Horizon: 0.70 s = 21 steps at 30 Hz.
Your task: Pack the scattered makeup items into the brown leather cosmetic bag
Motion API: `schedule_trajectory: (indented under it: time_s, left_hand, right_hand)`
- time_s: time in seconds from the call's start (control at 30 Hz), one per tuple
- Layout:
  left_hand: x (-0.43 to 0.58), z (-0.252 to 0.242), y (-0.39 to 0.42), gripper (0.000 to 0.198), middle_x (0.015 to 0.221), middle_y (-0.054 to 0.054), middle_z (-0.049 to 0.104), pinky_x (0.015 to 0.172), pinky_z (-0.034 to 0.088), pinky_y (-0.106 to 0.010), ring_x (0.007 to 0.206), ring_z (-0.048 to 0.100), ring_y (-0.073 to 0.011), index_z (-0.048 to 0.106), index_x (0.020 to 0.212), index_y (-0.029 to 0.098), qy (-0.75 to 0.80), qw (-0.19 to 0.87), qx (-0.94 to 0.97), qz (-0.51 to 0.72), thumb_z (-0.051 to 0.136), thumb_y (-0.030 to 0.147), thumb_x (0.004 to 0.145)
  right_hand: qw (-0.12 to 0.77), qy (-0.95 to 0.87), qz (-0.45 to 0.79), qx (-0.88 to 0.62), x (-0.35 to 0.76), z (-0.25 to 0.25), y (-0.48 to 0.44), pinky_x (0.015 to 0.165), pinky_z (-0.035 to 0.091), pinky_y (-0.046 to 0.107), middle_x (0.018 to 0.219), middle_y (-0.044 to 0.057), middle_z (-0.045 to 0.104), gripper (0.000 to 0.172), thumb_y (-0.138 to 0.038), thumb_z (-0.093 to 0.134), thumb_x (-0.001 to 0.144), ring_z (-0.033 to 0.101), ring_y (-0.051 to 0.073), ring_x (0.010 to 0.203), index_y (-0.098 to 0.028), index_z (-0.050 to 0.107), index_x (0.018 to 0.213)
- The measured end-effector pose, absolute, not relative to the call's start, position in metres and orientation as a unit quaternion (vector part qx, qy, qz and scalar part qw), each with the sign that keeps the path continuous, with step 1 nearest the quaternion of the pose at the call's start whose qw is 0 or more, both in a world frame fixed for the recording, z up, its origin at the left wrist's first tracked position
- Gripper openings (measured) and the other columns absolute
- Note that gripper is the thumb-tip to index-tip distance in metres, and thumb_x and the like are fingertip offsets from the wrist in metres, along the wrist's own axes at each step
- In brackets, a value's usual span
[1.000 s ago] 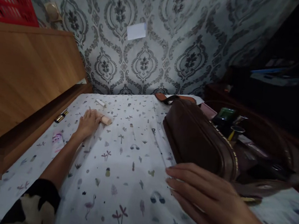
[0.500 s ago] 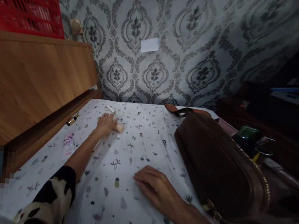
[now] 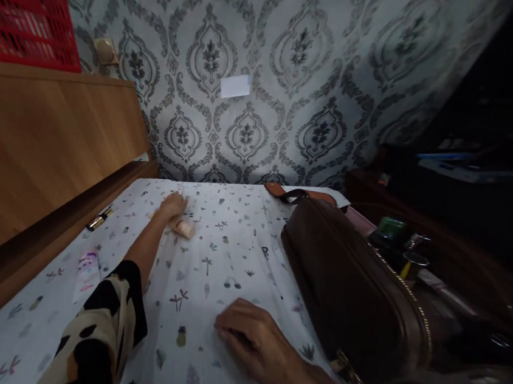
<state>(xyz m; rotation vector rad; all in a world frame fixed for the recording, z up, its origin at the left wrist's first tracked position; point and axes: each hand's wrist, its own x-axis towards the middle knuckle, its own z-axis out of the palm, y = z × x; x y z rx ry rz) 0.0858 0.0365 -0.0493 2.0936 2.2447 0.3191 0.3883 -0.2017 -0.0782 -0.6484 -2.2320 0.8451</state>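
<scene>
At the far left of the patterned cloth [image 3: 211, 273], my left hand [image 3: 174, 204] reaches out with its fingers curled downward. What they close on is hidden behind the back of the hand. A beige cosmetic tube [image 3: 183, 227] lies right beside that hand, on its near side. My right hand [image 3: 254, 341] rests on the cloth nearer to me, fingers loosely curled together and nothing visible in them. To its right stands a dark brown cosmetic bag [image 3: 343, 280], unzipped.
A black-and-gold cosmetic item [image 3: 99, 219] and a pale purple printed tube [image 3: 87, 272] lie at the left. Wooden furniture [image 3: 56, 128] bearing a red basket [image 3: 32, 15] borders that side. Beyond the bag's zip show a green-topped item [image 3: 390, 227] and other small things.
My left hand has moved slightly farther away, over where a white slim tube lay; that tube is now out of sight. The beige tube shows more fully. My view has shifted right.
</scene>
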Motion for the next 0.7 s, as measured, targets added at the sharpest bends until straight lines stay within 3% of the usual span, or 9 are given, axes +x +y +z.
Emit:
schedule_trajectory:
  time_s: [0.4,0.7]
  left_hand:
    - [0.108,-0.053,0.051,0.039,0.13,-0.011,0.06,0.093,0.056,-0.047,0.111,0.063,-0.025,0.058,0.129,0.017,0.78,-0.012,0.613,0.122,0.063,0.037,0.096]
    - [0.136,-0.053,0.056,0.036,0.13,-0.01,0.061,0.093,0.056,-0.046,0.111,0.063,-0.0241,0.059,0.127,0.018,0.698,-0.01,0.704,0.132,0.062,0.036,0.097]
  right_hand:
    - [0.307,-0.858,0.322,-0.256,0.389,-0.075,-0.202,0.073,0.05,0.028,0.079,0.005,0.068,0.021,-0.014,0.051,0.093,0.062,0.016,0.079,-0.016,0.069,0.083]
    - [0.296,-0.873,0.301,-0.245,0.392,-0.074,-0.204,0.079,0.051,0.029,0.082,0.006,0.07,0.022,-0.014,0.049,0.095,0.063,0.017,0.083,-0.015,0.069,0.086]
